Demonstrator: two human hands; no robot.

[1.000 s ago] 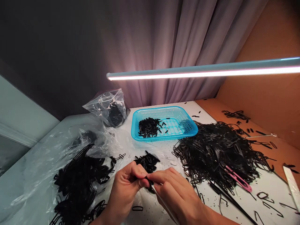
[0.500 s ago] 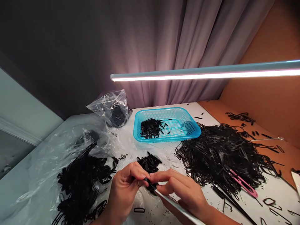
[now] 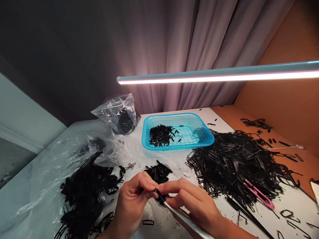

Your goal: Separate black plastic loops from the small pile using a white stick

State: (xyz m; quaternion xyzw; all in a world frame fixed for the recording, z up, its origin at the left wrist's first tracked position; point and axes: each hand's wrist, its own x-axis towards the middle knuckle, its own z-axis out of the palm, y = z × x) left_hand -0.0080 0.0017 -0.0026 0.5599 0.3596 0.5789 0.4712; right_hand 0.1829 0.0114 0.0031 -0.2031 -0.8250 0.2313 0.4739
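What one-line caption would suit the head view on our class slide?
Left hand and right hand meet at a small black piece, with a blue basket of black pieces beyond.

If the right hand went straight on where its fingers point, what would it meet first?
Most likely the left hand: the right hand points toward its fingertips, where the small black piece sits. The fingertips look nearly touching, but this single view leaves the depth unclear.
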